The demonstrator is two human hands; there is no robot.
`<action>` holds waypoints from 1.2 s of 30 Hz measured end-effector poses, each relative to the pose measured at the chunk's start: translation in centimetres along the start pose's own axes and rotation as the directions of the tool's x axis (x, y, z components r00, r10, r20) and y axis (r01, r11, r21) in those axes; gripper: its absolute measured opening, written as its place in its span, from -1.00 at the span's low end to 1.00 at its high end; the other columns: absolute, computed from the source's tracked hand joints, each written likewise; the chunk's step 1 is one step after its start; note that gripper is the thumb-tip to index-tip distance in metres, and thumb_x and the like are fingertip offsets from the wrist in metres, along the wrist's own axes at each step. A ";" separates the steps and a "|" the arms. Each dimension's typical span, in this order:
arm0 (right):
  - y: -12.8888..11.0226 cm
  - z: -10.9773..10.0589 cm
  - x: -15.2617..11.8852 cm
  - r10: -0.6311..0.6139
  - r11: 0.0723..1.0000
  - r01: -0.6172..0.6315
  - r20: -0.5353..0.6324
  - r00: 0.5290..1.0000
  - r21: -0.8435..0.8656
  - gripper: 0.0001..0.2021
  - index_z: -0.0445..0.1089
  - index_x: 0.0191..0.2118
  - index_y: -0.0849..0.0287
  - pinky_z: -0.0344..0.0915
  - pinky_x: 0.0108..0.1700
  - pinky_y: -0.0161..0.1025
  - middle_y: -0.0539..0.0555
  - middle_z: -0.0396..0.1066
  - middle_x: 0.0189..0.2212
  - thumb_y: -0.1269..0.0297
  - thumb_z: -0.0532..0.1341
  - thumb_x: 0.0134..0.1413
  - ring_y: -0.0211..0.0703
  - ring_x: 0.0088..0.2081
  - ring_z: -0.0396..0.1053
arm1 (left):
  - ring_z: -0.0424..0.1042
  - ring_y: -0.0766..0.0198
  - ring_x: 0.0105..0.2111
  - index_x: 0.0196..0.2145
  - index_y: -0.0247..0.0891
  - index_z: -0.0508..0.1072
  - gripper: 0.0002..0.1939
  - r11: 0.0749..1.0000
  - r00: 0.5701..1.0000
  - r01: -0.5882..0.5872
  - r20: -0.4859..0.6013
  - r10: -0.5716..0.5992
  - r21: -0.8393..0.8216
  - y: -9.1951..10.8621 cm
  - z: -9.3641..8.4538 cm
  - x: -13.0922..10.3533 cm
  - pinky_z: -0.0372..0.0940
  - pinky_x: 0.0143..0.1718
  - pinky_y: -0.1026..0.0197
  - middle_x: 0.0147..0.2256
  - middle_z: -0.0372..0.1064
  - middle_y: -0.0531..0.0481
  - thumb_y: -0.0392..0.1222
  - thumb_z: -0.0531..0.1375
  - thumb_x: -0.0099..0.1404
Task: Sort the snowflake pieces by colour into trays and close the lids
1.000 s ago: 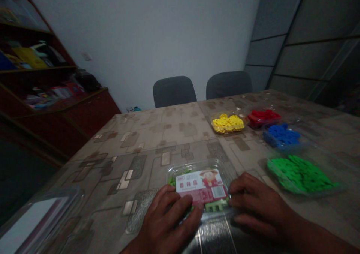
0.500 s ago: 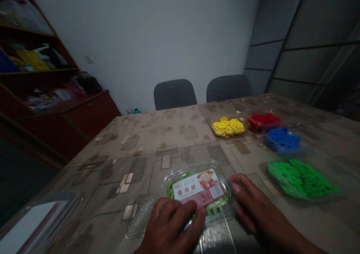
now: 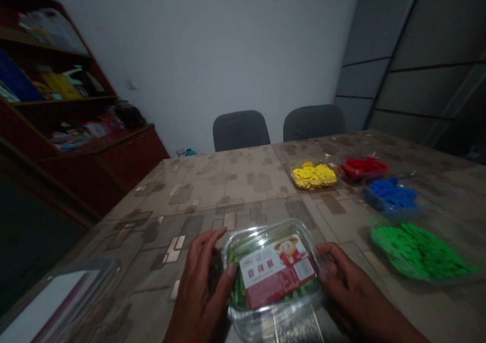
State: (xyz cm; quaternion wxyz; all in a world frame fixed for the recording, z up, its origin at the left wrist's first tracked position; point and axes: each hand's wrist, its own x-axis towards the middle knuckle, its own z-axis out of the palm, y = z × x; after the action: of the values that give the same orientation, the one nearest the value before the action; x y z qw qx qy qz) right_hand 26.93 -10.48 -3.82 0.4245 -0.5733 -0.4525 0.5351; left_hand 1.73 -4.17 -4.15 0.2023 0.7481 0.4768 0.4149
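A clear plastic container point(image 3: 261, 310) with a red and white label lies before me, green pieces showing under its lid. My left hand point(image 3: 205, 277) is at its left side, thumb on the rim and fingers reaching along the edge. At the opposite side, my right hand point(image 3: 343, 282) grips the rim with bent fingers. Part of the container's right edge is hidden by that hand. I cannot tell whether the container's base is off the table.
Open clear tubs of yellow pieces point(image 3: 314, 175), red pieces point(image 3: 364, 168), blue pieces point(image 3: 393, 193) and green pieces point(image 3: 421, 249) stand to the right. A clear plastic lid or box with a white label point(image 3: 53, 302) lies front left. Two grey chairs point(image 3: 241, 130) are behind the patterned table point(image 3: 205, 183).
My left hand has moved from the container's front edge to its left side. The container looks closer and slightly tilted. My right hand stays at its right side. The view has shifted slightly.
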 end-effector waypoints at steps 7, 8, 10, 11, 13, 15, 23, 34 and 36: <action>1.6 0.0 0.3 -0.104 0.992 0.105 0.015 0.994 -0.070 -0.71 0.14 -0.15 0.05 0.36 -0.33 -0.18 0.01 0.40 -0.47 -0.03 0.09 0.17 -0.09 -0.43 0.44 | 0.48 0.04 -0.11 -0.01 -0.16 0.27 -0.62 0.722 0.871 0.489 0.226 -0.436 -0.490 1.8 0.5 0.7 0.38 -0.16 0.05 -0.11 0.47 -0.10 0.09 0.14 0.33; 1.6 -0.2 0.4 -0.125 0.987 0.127 0.022 0.992 -0.103 -0.66 0.13 -0.04 0.06 0.38 -0.31 -0.14 0.05 0.44 -0.44 0.00 0.09 0.16 -0.05 -0.39 0.47 | 0.49 0.05 -0.13 -0.03 -0.16 0.28 -0.63 0.712 0.871 0.487 0.224 -0.437 -0.506 2.0 0.5 0.6 0.38 -0.19 0.08 -0.12 0.47 -0.09 0.08 0.16 0.31; 1.2 -1.0 0.8 -0.174 0.963 0.178 0.037 0.984 -0.201 -0.49 0.05 0.18 0.09 0.39 -0.28 -0.08 0.11 0.49 -0.39 0.05 0.10 0.16 0.02 -0.34 0.49 | 0.52 0.10 -0.21 -0.07 -0.15 0.29 -0.66 0.656 0.852 0.515 0.246 -0.463 -0.551 2.1 0.5 0.5 0.38 -0.27 0.13 -0.17 0.49 -0.07 0.05 0.19 0.30; 0.7 -1.5 1.1 -0.198 0.942 0.202 0.042 0.979 -0.268 -0.44 0.03 0.23 0.09 0.40 -0.31 -0.08 0.11 0.50 -0.39 0.06 0.10 0.16 0.03 -0.34 0.49 | 0.53 0.13 -0.27 -0.08 -0.15 0.29 -0.67 0.616 0.834 0.539 0.262 -0.485 -0.575 2.2 0.5 0.5 0.37 -0.32 0.16 -0.21 0.49 -0.05 0.04 0.20 0.29; -0.7 -2.4 2.1 -0.225 0.888 0.227 0.053 0.973 -0.400 -0.46 0.11 0.25 0.10 0.37 -0.38 -0.10 0.11 0.51 -0.40 0.05 0.09 0.20 0.02 -0.38 0.48 | 0.52 0.17 -0.38 -0.12 -0.15 0.30 -0.67 0.548 0.801 0.577 0.290 -0.524 -0.606 2.2 0.5 0.5 0.35 -0.41 0.20 -0.28 0.48 0.00 0.05 0.23 0.26; -2.4 -2.9 3.3 -0.232 0.842 0.227 0.052 0.971 -0.489 -0.53 0.28 0.16 0.13 0.36 -0.37 -0.09 0.13 0.52 -0.37 0.03 0.07 0.23 0.02 -0.37 0.47 | 0.50 0.22 -0.45 -0.16 -0.14 0.31 -0.65 0.534 0.791 0.591 0.305 -0.530 -0.604 2.2 0.6 0.4 0.33 -0.46 0.22 -0.32 0.46 0.05 0.09 0.26 0.22; -3.1 -1.7 4.5 -0.378 0.747 0.386 0.132 0.916 -0.542 -0.69 0.42 -0.30 0.12 0.37 -0.23 -0.07 0.14 0.52 -0.32 0.11 0.01 0.29 0.01 -0.25 0.47 | 0.33 0.27 -0.49 -0.26 -0.17 0.37 -0.59 0.699 0.828 0.560 0.287 -0.481 -0.444 2.0 0.8 -0.1 0.19 -0.49 0.30 -0.50 0.30 0.14 0.24 0.17 0.23; -2.2 -1.6 3.1 -0.282 0.896 0.279 0.043 0.959 -0.347 -0.65 0.47 -0.21 0.12 0.38 -0.16 -0.10 0.10 0.52 -0.31 0.03 0.02 0.27 0.01 -0.20 0.48 | 0.31 0.29 -0.52 -0.26 -0.20 0.38 -0.60 0.654 0.820 0.568 0.281 -0.498 -0.499 1.6 2.1 0.4 0.19 -0.52 0.32 -0.52 0.30 0.14 0.21 0.21 0.20; -2.0 -1.4 3.1 -0.187 0.963 0.189 0.028 0.982 -0.192 -0.64 0.46 -0.13 0.13 0.38 -0.19 -0.13 0.09 0.52 -0.28 0.01 0.05 0.25 -0.02 -0.22 0.48 | 0.36 0.29 -0.51 -0.26 -0.21 0.38 -0.60 0.572 0.782 0.616 0.331 -0.528 -0.542 1.7 2.1 0.5 0.21 -0.51 0.33 -0.52 0.35 0.12 0.18 0.26 0.17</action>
State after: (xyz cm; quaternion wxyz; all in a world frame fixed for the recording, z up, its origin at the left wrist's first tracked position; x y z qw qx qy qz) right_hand 28.28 -6.98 -2.46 0.4132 -0.5637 -0.5571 0.4485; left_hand 4.47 -4.29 -3.96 0.5922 0.4675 0.5129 0.4094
